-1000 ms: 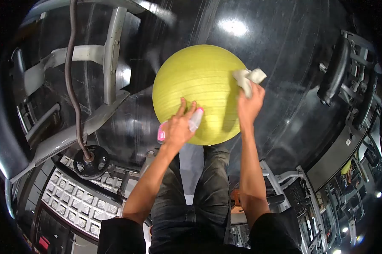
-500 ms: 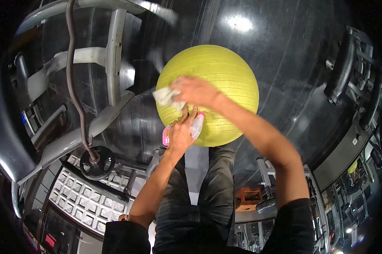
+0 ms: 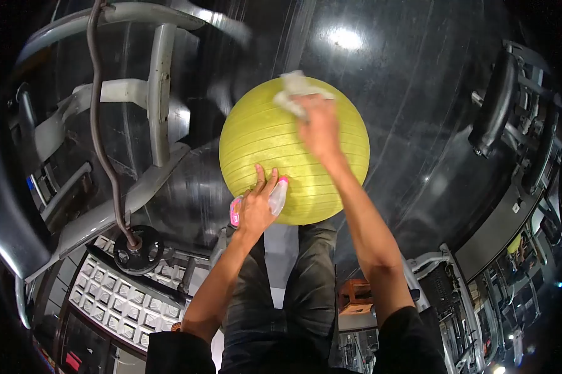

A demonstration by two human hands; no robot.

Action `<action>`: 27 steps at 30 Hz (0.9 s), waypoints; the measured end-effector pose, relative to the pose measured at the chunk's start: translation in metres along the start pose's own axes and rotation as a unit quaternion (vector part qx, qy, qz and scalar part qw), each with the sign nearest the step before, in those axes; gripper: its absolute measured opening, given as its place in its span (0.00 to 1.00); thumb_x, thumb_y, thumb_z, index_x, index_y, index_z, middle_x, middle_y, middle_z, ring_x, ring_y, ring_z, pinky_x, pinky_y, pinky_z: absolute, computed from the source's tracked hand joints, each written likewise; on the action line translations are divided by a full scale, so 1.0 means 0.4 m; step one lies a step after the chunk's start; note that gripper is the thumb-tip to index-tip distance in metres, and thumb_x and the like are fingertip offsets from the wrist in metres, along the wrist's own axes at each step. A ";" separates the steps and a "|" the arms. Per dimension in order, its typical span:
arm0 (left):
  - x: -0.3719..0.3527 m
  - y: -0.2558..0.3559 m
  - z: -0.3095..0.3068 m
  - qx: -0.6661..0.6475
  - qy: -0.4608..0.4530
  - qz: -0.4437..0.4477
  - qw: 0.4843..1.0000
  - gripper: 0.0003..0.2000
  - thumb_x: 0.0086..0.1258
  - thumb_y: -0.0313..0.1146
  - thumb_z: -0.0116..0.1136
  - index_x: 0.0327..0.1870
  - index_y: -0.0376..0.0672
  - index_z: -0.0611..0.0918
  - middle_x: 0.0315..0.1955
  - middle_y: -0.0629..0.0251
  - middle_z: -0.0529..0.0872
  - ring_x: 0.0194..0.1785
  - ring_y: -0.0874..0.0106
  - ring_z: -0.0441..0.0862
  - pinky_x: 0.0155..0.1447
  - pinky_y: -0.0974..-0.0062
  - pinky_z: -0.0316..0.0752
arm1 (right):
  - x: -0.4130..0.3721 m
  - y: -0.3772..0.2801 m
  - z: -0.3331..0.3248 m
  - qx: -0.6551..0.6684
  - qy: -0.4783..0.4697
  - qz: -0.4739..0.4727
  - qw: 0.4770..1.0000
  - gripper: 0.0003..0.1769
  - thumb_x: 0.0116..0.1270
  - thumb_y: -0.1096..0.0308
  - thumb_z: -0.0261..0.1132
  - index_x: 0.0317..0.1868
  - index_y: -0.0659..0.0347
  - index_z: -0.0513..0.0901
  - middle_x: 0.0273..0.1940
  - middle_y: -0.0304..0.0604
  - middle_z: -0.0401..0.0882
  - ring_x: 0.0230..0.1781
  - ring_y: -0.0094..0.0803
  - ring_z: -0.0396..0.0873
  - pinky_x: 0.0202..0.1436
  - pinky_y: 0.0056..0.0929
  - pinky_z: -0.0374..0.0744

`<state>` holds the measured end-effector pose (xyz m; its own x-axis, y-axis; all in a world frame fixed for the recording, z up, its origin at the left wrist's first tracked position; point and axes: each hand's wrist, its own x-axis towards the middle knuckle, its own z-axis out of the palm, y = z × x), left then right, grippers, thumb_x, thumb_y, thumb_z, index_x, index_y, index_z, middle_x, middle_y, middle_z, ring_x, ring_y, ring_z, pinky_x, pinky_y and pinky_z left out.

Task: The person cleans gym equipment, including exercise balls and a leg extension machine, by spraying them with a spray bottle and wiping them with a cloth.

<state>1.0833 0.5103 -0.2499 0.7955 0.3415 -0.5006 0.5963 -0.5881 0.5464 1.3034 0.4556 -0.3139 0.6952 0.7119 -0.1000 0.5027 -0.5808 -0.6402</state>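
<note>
A large yellow-green exercise ball (image 3: 318, 168) with ridges sits on the floor just in front of my legs. Pressed to its far upper side is a crumpled whitish cloth (image 3: 293, 93), gripped by my right hand (image 3: 320, 128), whose fingers are blurred. My left hand (image 3: 256, 207) rests on the near left part of the ball, some fingertips stretched onto its surface. That hand also grips a spray bottle (image 3: 279, 196), clear with pink parts, lying across the palm side. Much of the bottle is hidden behind my fingers.
Gym machine frames with grey bars (image 3: 160, 93) stand on the left, along with a bent bar and a black weight plate (image 3: 138, 249). Padded equipment (image 3: 496, 103) is on the right. A brown wooden stool (image 3: 354, 295) stands behind, to the right.
My right hand has swept the cloth from the ball's left side up and right to its far top. My left hand stays on the ball with the bottle. The view has shifted slightly.
</note>
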 end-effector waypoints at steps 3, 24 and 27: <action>-0.002 -0.002 -0.020 -0.009 -0.012 -0.009 1.000 0.33 0.53 0.28 0.65 0.66 0.44 0.72 0.64 0.33 0.65 0.41 0.47 0.84 0.47 0.62 0.81 | -0.001 -0.100 0.027 0.059 -0.105 -0.090 0.989 0.28 0.52 0.78 0.64 0.55 0.46 0.80 0.49 0.42 0.77 0.51 0.44 0.72 0.56 0.40 0.73; -0.001 -0.078 -0.006 -0.031 -0.022 -0.018 0.999 0.25 0.54 0.27 0.63 0.57 0.46 0.79 0.57 0.44 0.77 0.45 0.50 0.83 0.49 0.63 0.80 | -0.171 -0.176 -0.040 0.083 -0.205 -0.146 0.964 0.26 0.49 0.77 0.63 0.49 0.42 0.82 0.54 0.39 0.73 0.51 0.44 0.72 0.55 0.35 0.78; -0.008 -0.125 -0.018 -0.058 -0.006 0.020 0.998 0.21 0.58 0.29 0.63 0.55 0.43 0.80 0.55 0.42 0.78 0.47 0.49 0.82 0.51 0.63 0.79 | -0.181 -0.095 -0.041 0.011 -0.180 -0.284 0.942 0.27 0.49 0.77 0.63 0.50 0.40 0.82 0.55 0.36 0.74 0.50 0.40 0.73 0.54 0.33 0.78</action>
<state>1.0517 0.5439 -0.2710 0.8183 0.3092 -0.4846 0.5726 -0.5122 0.6401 1.2423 0.4197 -0.2699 0.0962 0.9953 0.0139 0.7274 -0.0608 -0.6835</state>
